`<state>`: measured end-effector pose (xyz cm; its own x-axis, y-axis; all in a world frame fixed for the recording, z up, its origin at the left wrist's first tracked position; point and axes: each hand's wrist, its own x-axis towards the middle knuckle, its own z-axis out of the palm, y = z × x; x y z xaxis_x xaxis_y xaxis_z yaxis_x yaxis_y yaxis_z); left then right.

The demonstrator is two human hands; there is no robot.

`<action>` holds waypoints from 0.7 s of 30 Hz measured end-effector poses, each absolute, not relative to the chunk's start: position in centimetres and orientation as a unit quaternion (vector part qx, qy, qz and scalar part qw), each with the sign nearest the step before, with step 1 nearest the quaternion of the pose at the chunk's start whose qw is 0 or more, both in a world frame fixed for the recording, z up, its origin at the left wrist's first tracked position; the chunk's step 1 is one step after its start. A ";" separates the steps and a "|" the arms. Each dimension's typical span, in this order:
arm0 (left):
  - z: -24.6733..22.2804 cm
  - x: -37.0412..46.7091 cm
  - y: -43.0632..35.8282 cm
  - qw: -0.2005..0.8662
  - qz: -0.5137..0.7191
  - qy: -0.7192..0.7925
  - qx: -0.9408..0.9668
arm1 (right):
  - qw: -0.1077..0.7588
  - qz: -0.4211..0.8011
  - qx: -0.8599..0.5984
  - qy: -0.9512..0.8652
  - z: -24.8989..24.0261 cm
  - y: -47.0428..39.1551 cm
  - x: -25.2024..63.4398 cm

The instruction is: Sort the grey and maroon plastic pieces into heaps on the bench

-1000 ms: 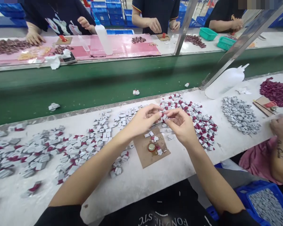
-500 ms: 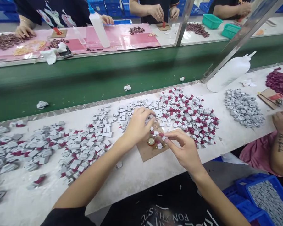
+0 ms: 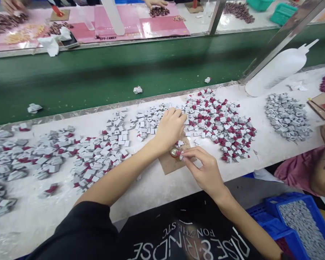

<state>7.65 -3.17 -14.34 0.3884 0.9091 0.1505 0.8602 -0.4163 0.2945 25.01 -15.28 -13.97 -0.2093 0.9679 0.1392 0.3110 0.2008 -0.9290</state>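
Right hand (image 3: 206, 170) pinches small red-and-grey piece (image 3: 180, 155) just beside round cap (image 3: 174, 152) on cardboard (image 3: 168, 165). Fine fingertip control needed, by judgement. Left hand (image 3: 170, 129) over far part of cardboard, hiding it; its grip cannot be told. Mixed pile (image 3: 224, 126) right, grey blocks (image 3: 144, 122) left.

We are in a factory workshop, at what looks like a hand-assembly line. Long white worktables (image 3: 157, 195) run along both sides of a green conveyor belt (image 3: 103, 79), and we see heaps of small gray and dark red parts (image 3: 219, 122) spread over ours. Other people's hands (image 3: 155, 3) are among small pieces across the belt. Blue plastic crates (image 3: 300, 220), one filled with gray parts, sit below table height, and a metal post (image 3: 218, 16) rises beside the belt.
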 end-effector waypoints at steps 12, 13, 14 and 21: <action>-13.6 5.7 -3.8 0.248 0.242 0.510 0.787 | 0.383 0.383 -0.473 -0.695 -13.8 -14.4 24.4; -13.3 5.4 -4.2 0.282 0.275 0.510 0.765 | 0.384 0.385 -0.470 -0.695 -13.7 -14.3 24.4; -13.0 5.0 -4.5 0.310 0.306 0.508 0.743 | 0.385 0.387 -0.468 -0.695 -13.7 -14.3 24.5; -11.9 2.5 -7.0 0.411 0.397 0.524 0.632 | 0.383 0.403 -0.465 -0.689 -13.6 -14.5 24.4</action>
